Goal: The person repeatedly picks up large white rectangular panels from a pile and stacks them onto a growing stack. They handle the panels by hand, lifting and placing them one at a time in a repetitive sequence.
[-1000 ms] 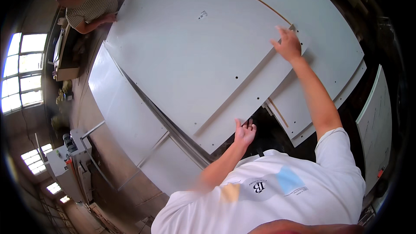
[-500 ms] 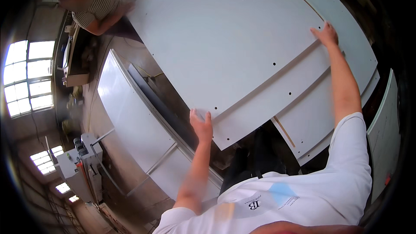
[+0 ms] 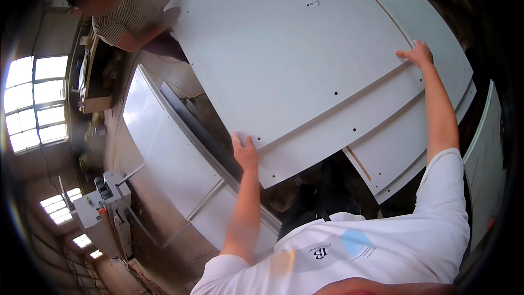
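A large white panel (image 3: 262, 49) with small dark holes and a small label lies on top of a stack. My left hand (image 3: 245, 154) grips its near left corner, thumb and fingers around the edge. At its near right corner, my right hand (image 3: 419, 54) is closed over the edge with the thumb on the top face. The fingertips under the panel are hidden. Beneath it, a second white panel (image 3: 305, 155) sticks out toward me. At the far left, a co-worker in a striped shirt (image 3: 128, 16) has both hands at the panel's edge.
More white panels (image 3: 401, 155) lie lower in the stack at right. Another long white panel (image 3: 169, 136) stands to the left. A pale board (image 3: 483, 164) leans upright at far right. A grey machine (image 3: 101, 207) with metal arms stands at lower left.
The top panel and the one beneath have shifted a little toward me and turned slightly. My right hand has come nearer and rightward; my left hand has moved slightly left. The co-worker's hands moved right.
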Tool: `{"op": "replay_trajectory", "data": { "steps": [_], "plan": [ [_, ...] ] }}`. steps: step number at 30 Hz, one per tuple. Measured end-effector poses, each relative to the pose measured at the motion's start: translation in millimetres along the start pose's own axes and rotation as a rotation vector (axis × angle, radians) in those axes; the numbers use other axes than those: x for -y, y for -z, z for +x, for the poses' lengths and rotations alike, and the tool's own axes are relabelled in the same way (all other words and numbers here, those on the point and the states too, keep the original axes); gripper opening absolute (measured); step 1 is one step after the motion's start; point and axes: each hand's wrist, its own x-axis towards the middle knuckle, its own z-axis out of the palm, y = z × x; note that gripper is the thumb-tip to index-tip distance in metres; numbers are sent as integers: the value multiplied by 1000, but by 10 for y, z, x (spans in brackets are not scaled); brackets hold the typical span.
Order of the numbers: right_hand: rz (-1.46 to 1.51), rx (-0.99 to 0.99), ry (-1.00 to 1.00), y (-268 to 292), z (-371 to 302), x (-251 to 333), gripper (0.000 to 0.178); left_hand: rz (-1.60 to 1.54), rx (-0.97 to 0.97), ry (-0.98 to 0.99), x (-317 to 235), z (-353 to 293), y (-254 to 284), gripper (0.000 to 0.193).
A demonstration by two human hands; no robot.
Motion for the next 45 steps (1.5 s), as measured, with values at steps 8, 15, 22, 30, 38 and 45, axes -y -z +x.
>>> {"op": "replay_trajectory", "data": {
  "steps": [8, 15, 22, 30, 38, 45],
  "plan": [
    [89, -44, -96, -293, -1289, -456, 97, 90, -45, -133, 375, 202, 350, 47],
    [135, 5, -222, -554, -2283, -777, 91, 0, 61, -12, 909, 13, 642, 48],
    [216, -17, -334, -650, -3071, -1221, 90, -148, 131, 53, 1165, -765, 919, 45],
    [1307, 342, -613, -2146, -4148, -575, 51, -126, 282, 215, 1448, -905, 858, 48],
    [1870, 725, -626, -2310, -4942, 1164, 40, -464, 507, 453, 1315, -885, 950, 47],
    [1917, 625, -605, -2309, -4947, 1182, 39, -522, 564, 500, 1264, -924, 980, 51]
  ]
}}
